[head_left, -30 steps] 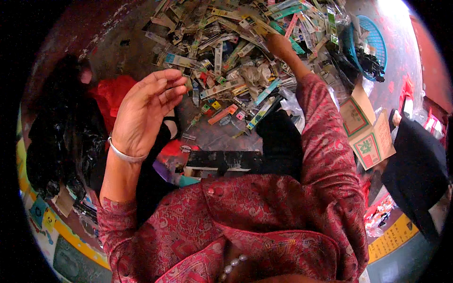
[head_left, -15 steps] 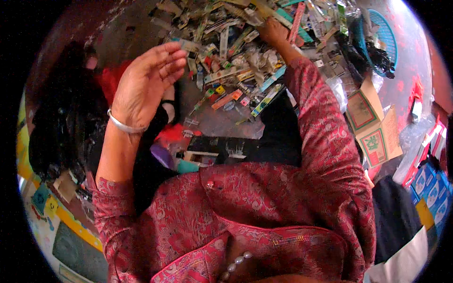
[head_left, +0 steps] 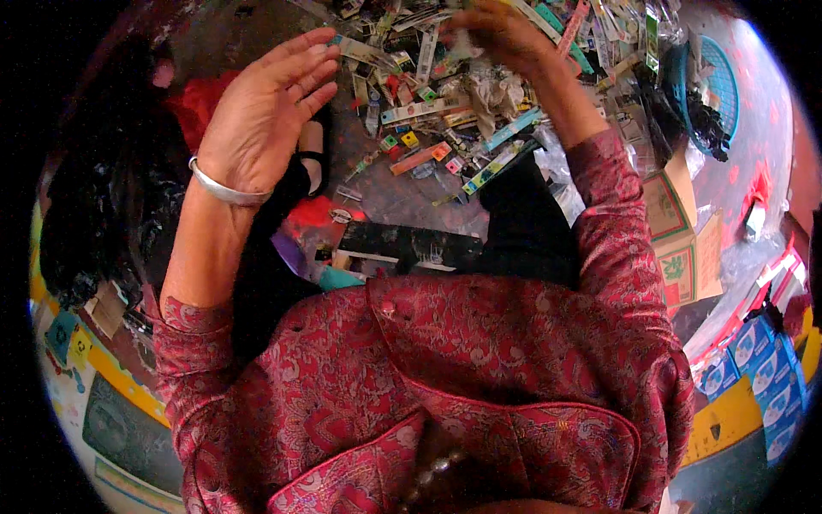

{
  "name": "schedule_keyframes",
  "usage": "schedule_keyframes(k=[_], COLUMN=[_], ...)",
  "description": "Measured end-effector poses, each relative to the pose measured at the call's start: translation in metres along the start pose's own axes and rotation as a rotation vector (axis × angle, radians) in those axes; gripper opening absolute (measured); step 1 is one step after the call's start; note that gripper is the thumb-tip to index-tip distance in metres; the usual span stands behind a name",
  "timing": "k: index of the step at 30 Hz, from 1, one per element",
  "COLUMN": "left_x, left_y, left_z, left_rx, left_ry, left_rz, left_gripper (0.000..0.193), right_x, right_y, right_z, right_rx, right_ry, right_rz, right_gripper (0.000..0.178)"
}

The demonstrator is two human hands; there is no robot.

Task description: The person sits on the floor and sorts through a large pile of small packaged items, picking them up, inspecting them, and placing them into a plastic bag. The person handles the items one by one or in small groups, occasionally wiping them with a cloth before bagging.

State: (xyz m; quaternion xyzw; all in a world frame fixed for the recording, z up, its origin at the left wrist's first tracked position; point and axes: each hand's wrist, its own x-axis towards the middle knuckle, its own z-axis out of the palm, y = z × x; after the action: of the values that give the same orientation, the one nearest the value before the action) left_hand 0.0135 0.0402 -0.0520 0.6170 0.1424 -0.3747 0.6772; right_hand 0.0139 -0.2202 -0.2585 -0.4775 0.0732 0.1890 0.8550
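My left hand (head_left: 274, 111) is raised over the left edge of a pile of small packets, its fingers stretched out and slightly curved, its thumb hidden. I see nothing held in it. Beside its fingertips lies a clear packet with a teal end (head_left: 364, 51). Over the far part of the pile is my right hand (head_left: 505, 36), its fingers smeared by motion, so I cannot tell whether they grip anything. Below it lies crumpled greyish plastic (head_left: 492, 101). Several narrow packets are in the pile, among them an orange one (head_left: 419, 159) and a light blue one (head_left: 512, 130).
On the right stand a blue plastic basket (head_left: 732, 81) with black plastic at it and an open cardboard box (head_left: 672, 206). Blue-and-white packages (head_left: 766, 368) sit farther right. Dark plastic bags (head_left: 111, 206) fill the left. A black flat box (head_left: 411, 244) lies close to my body.
My right hand has lifted from the packets and moved leftward relative to the pile. My left hand keeps nearly the same pose. The whole view has shifted slightly.
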Motion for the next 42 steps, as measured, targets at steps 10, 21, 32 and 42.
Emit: schedule_keyframes(k=[10, 21, 32, 42], left_x=[0.002, -0.001, -0.008, -0.001], left_y=[-0.025, 0.010, 0.014, 0.013], left_z=[-0.012, 0.002, -0.003, -0.001], left_rx=[-0.010, -0.165, -0.290, -0.290], left_ry=[-0.138, 0.048, -0.044, -0.054], left_rz=[-0.100, 0.043, -0.027, -0.032], left_gripper=[0.037, 0.031, 0.028, 0.027], right_x=[-0.057, 0.064, -0.004, 0.003], right_y=[-0.002, 0.058, 0.091, 0.027], right_z=[0.186, 0.035, -0.042, -0.074], right_rx=[0.369, -1.858, -2.292, -1.883], right_ry=[-0.395, 0.206, -0.318, 0.489], right_rz=[0.356, -0.565, -0.259, -0.211], right_gripper=[0.023, 0.050, 0.031, 0.039])
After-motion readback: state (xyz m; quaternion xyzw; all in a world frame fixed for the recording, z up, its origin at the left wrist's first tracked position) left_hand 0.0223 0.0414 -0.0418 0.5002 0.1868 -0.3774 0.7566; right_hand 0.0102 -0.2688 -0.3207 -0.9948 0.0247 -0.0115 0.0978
